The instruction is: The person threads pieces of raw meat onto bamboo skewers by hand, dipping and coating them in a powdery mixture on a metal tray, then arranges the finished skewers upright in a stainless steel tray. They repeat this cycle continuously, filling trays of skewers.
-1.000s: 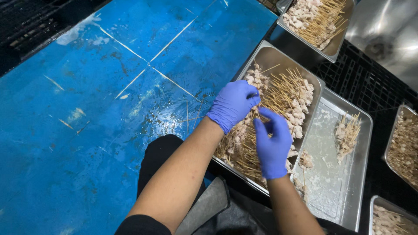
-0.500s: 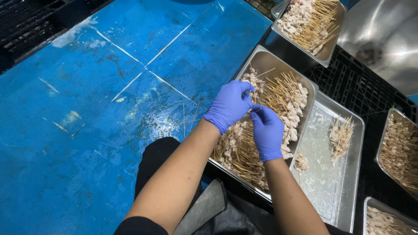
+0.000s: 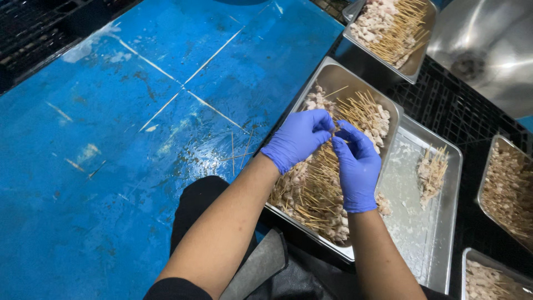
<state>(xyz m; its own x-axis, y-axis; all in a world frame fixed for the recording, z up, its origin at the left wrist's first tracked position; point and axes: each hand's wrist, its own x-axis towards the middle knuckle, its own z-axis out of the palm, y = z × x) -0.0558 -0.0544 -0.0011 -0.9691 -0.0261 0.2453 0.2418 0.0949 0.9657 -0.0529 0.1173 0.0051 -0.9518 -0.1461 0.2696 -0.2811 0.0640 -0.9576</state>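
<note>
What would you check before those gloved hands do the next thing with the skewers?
1. Both gloves whole: ok, left hand and right hand are covered, no tears seen.
2. Hands over the full tray: ok.
3. Skewer pinched at the fingertips: cannot tell, too small.
4. Room in the side tray: ok, only a small bundle of skewers lies there.
5. Loose sticks on the blue table: not ok, strays outside trays.

Food preparation area, commercial kitchen.
Steel trays (image 3: 333,75) of meat skewers (image 3: 311,194) are crowding a blue worktable (image 3: 111,139); gloved hands working.
</note>
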